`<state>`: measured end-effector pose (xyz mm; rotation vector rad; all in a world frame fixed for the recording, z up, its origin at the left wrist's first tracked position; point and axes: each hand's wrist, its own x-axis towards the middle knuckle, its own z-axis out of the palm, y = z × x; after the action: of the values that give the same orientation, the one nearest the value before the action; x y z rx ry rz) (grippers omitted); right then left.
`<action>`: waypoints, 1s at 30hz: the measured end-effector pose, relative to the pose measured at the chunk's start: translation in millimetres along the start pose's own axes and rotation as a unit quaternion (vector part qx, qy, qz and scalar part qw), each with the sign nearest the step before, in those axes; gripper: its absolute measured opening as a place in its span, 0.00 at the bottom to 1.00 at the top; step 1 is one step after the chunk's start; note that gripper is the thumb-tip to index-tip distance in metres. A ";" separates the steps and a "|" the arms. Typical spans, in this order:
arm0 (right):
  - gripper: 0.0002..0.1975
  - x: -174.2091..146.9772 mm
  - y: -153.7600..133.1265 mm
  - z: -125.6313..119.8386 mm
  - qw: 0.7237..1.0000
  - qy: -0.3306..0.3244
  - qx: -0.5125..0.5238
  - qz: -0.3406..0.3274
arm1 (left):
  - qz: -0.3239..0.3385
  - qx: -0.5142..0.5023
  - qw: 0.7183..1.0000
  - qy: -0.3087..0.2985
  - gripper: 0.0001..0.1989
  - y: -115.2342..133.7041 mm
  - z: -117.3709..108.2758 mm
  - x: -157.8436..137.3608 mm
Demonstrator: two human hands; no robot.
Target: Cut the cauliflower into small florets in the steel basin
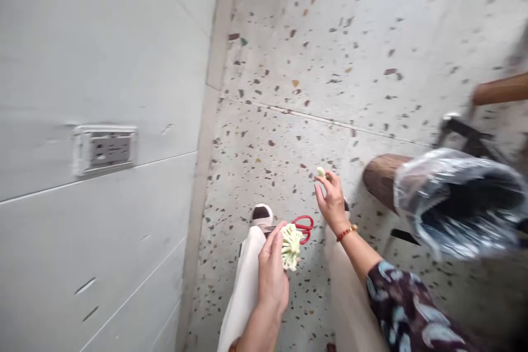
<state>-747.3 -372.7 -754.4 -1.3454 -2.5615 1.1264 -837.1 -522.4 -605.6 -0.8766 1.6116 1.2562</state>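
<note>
My left hand [274,272] is closed around a pale green-white piece of cauliflower [291,248], its branching stalks turned up. Red-handled scissors [305,225] lie under the cauliflower in the same hand; the handles stick out to the right and a bit of blade shows left of the fingers. Off to the right and a little farther forward, my right hand [331,201] pinches a small pale cauliflower floret [321,172] between thumb and fingers. The two hands are apart, both held above the floor.
A brown bin [381,176] lined with a clear plastic bag [416,187] stands at the right. Behind it are dark metal legs and a wooden bar [501,89]. A pale wall with a socket [110,148] runs along the left. Speckled floor [330,55] stretches ahead; my shoe [262,213] is below.
</note>
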 end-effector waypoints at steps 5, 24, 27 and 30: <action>0.19 -46.9 36.4 -137.3 0.976 0.188 -0.014 0.107 | -0.025 0.030 0.999 -0.038 0.26 -16.8 29.0 -1.1; 0.25 -67.6 27.2 -161.4 0.958 -0.043 0.061 0.278 | 0.019 0.105 0.991 -0.082 0.27 3.2 30.7 -133.0; 0.22 -87.1 -22.8 -192.5 0.958 -0.015 0.120 0.260 | 0.044 0.110 0.988 -0.102 0.28 33.7 53.4 -181.6; 0.20 -111.7 -77.8 -258.7 0.957 0.026 0.175 0.229 | 0.050 0.105 0.985 -0.130 0.28 63.7 78.5 -241.6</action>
<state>-643.0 -331.5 -484.4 -1.8787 -1.9289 1.4924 -791.5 -428.5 -365.4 -0.4846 1.5574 1.1901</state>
